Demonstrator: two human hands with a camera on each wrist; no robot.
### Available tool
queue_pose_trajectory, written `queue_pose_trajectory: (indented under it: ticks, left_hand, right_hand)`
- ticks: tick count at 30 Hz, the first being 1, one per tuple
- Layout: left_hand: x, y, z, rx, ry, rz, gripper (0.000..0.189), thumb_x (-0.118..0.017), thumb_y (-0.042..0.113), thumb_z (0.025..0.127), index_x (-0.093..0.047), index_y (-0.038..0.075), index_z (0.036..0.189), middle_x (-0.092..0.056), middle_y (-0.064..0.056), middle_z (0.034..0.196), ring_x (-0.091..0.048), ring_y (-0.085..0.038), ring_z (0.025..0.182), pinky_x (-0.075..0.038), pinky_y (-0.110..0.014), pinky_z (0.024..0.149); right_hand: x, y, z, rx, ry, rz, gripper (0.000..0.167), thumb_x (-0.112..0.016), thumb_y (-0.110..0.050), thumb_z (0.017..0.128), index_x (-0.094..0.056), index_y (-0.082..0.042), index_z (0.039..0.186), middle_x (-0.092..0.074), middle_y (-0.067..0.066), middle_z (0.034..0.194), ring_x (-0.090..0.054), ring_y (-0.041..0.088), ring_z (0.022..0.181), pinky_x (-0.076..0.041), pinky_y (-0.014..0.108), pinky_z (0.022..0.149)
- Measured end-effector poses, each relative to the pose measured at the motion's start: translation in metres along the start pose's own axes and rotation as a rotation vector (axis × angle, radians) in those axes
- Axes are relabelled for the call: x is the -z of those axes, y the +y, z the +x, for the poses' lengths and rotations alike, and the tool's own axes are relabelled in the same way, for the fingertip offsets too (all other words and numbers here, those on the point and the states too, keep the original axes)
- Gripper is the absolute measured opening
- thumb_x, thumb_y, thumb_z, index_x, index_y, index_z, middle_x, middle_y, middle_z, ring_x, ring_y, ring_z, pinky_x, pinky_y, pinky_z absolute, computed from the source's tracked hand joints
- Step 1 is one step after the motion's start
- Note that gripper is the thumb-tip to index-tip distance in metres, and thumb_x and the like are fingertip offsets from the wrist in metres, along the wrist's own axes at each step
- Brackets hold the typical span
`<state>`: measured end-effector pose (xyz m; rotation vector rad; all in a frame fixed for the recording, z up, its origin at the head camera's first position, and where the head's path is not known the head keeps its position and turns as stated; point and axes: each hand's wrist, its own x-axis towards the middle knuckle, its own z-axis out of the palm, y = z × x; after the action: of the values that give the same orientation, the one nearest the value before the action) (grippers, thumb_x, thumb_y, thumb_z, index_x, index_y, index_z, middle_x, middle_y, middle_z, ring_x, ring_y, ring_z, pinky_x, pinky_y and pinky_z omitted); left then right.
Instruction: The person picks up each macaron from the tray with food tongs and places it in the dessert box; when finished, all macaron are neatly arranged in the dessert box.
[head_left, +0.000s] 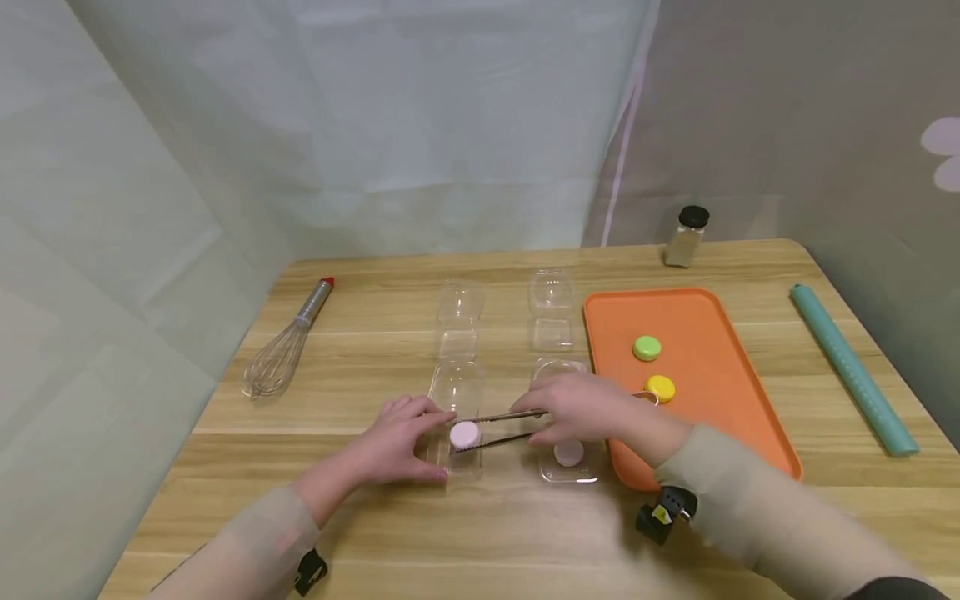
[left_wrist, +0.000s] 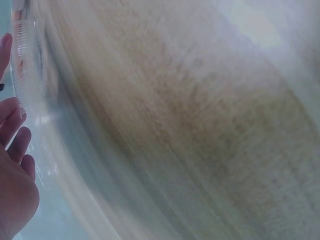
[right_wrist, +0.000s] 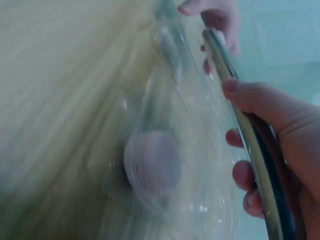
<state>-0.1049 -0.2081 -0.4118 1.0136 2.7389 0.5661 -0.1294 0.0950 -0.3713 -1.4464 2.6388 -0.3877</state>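
Note:
My right hand (head_left: 581,408) grips metal tongs (head_left: 502,417), thumb on one arm and fingers on the other. Between the tong tips is a pale pink macaron (head_left: 465,435), over the front left clear plastic box (head_left: 457,385). With thumb and fingers spread across its left side, my left hand (head_left: 393,442) holds that box. Another pink macaron (right_wrist: 155,162) sits in the front right clear box (head_left: 567,477), partly hidden under my right hand in the head view. On the orange tray (head_left: 720,425) lie a green macaron (head_left: 647,348) and a yellow macaron (head_left: 660,387).
Two more open clear boxes, one back left (head_left: 459,321) and one back right (head_left: 552,312), stand behind. A whisk (head_left: 285,346) lies at the left, a teal rod (head_left: 855,371) at the far right. A black-capped jar (head_left: 686,239) stands at the back edge.

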Motion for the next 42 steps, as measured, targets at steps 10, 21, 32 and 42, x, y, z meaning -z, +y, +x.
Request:
queue_pose_trajectory:
  ticks: [10, 21, 32, 42]
  left_hand:
    - [0.001, 0.002, 0.001, 0.013, -0.001, -0.007, 0.077, -0.083, 0.045, 0.063, -0.057, 0.010, 0.127, -0.051, 0.005, 0.113, -0.042, -0.019, 0.105, -0.030, -0.044, 0.095]
    - [0.003, 0.002, 0.002, 0.008, 0.001, -0.023, 0.077, -0.083, 0.044, 0.063, -0.057, 0.009, 0.126, -0.052, 0.002, 0.117, -0.044, -0.021, 0.108, -0.029, -0.046, 0.098]
    - [0.001, 0.001, 0.003, 0.014, -0.003, -0.022, 0.077, -0.082, 0.044, 0.063, -0.056, 0.010, 0.127, -0.052, -0.001, 0.119, -0.045, -0.023, 0.111, -0.027, -0.049, 0.101]
    - [0.003, 0.003, 0.005, 0.013, -0.009, 0.003, 0.078, -0.083, 0.045, 0.062, -0.057, 0.008, 0.126, -0.052, 0.000, 0.117, -0.045, -0.022, 0.109, -0.032, -0.046, 0.095]
  right_hand:
    - [-0.005, -0.018, 0.014, -0.090, -0.115, -0.114, 0.037, -0.070, -0.041, 0.080, -0.066, -0.025, 0.112, -0.063, -0.008, 0.101, -0.060, 0.011, 0.087, -0.050, 0.033, 0.067]
    - [0.004, -0.036, 0.024, -0.196, -0.194, -0.168, 0.035, -0.072, -0.044, 0.077, -0.066, -0.025, 0.107, -0.060, -0.009, 0.092, -0.059, 0.013, 0.075, -0.048, 0.034, 0.056]
    - [0.008, -0.043, 0.029, -0.233, -0.218, -0.182, 0.037, -0.073, -0.045, 0.076, -0.067, -0.024, 0.106, -0.061, -0.008, 0.091, -0.059, 0.012, 0.073, -0.048, 0.035, 0.056]
    - [0.014, -0.039, 0.019, -0.264, -0.220, -0.151, 0.043, -0.074, -0.046, 0.075, -0.066, -0.023, 0.111, -0.062, -0.007, 0.096, -0.060, 0.014, 0.081, -0.050, 0.036, 0.062]
